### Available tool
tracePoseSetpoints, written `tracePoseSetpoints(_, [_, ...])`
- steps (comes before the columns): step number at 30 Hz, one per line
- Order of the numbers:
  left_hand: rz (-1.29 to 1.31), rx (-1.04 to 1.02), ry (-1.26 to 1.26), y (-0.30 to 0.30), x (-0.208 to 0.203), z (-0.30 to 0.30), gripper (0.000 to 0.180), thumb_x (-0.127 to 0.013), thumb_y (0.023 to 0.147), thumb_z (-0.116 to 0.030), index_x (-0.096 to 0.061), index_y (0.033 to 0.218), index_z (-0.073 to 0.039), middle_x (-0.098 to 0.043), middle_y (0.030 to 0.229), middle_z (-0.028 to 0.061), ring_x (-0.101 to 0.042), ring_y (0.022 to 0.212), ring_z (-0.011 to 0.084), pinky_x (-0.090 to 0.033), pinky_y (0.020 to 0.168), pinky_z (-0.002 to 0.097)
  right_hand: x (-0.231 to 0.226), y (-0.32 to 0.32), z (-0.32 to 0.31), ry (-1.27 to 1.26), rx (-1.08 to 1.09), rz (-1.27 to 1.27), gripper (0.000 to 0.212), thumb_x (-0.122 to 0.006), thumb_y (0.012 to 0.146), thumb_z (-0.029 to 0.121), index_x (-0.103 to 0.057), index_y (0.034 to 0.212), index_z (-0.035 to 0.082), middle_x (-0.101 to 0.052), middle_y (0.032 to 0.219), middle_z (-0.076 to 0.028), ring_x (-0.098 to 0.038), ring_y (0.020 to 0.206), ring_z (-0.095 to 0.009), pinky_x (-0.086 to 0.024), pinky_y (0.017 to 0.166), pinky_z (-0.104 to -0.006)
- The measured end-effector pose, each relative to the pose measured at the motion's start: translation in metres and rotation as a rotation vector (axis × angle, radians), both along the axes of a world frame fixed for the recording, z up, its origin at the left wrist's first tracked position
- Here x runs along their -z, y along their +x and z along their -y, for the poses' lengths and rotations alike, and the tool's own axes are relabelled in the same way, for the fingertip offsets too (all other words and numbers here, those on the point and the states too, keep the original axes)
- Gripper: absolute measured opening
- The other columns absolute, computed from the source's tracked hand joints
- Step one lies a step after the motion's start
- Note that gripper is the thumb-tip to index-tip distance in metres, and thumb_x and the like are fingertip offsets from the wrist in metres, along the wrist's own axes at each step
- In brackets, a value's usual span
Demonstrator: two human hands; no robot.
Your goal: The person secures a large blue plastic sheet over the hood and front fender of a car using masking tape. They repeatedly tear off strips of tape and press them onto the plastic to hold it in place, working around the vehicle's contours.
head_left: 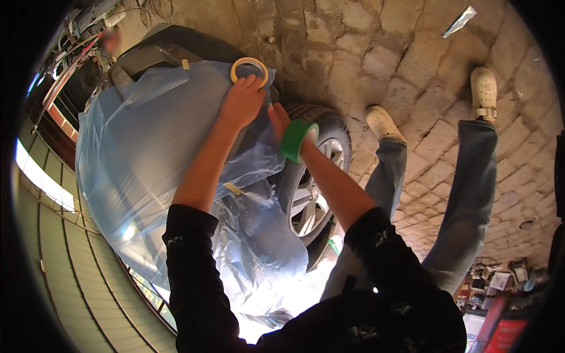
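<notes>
My left hand (243, 101) is closed on a roll of yellow masking tape (235, 75), held at the upper corner of a translucent blue plastic sheet (159, 129). Close beside it, my right hand (278, 120) has its fingers together at the sheet's edge, above the tyre; its fingertips are partly hidden. Around my right wrist hangs a roll of green tape (288, 141). The sheet drapes over the front of a car, whose dark bumper (170, 44) shows past it. Short strips of tape (233, 188) stick to the plastic.
The car wheel (311, 203) stands just right of the sheet. Stone paving (424, 76) runs under my feet, with a small wrapper (459, 22) lying on it. Assorted clutter (500, 279) is at lower right. A pale green slatted surface (53, 259) lies at left.
</notes>
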State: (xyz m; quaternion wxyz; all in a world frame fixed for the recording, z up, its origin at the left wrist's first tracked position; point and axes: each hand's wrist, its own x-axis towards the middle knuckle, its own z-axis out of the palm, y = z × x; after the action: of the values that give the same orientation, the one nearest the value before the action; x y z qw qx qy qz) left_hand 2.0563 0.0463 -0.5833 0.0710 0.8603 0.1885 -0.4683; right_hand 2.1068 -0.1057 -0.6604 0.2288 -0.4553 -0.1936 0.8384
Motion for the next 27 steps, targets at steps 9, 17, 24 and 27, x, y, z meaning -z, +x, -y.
tracePoseSetpoints(9, [0.41,-0.796,0.114,0.08,-0.015,0.038,0.072,-0.053,0.086,0.001,-0.03,0.151,-0.018,-0.063,0.106,0.0188,-0.06,0.099,0.0349,-0.047,0.084,0.0453,0.022,0.101,0.047,-0.027,0.452,0.138,0.064,-0.07,0.089,0.041,-0.051,0.134,-0.001,-0.059,0.13,-0.017,-0.057,0.12,-0.029,-0.043,0.102,-0.0369])
tracePoseSetpoints(17, [0.464,-1.675,-0.29,0.211,-0.083,0.19,0.084,-0.054,0.089,-0.006,0.0,0.153,-0.002,-0.065,0.086,0.03,-0.064,0.077,0.0451,-0.049,0.067,0.0519,-0.083,0.305,0.071,0.415,0.055,0.332,0.028,-0.068,0.093,0.018,-0.065,0.117,0.004,-0.068,0.109,-0.012,-0.067,0.094,-0.017,-0.053,0.082,-0.0311])
tracePoseSetpoints(24, [0.457,-1.842,-0.289,0.296,-0.166,0.229,0.079,-0.053,0.093,-0.007,-0.003,0.154,-0.002,-0.066,0.095,0.0264,-0.065,0.082,0.0416,-0.05,0.066,0.0491,-0.167,0.394,0.063,0.407,-0.199,0.239,0.014,-0.071,0.087,0.007,-0.07,0.1,0.003,-0.07,0.087,-0.006,-0.065,0.078,-0.012,-0.052,0.073,-0.0267])
tracePoseSetpoints(27, [0.753,-1.856,-0.062,0.31,-0.178,0.264,0.075,-0.052,0.094,-0.004,-0.007,0.154,-0.003,-0.064,0.105,0.0256,-0.066,0.079,0.0367,-0.052,0.065,0.0447,-0.19,0.405,0.065,0.421,-0.274,0.134,0.025,-0.072,0.088,0.008,-0.065,0.112,0.004,-0.067,0.093,-0.004,-0.064,0.086,-0.012,-0.05,0.079,-0.0273])
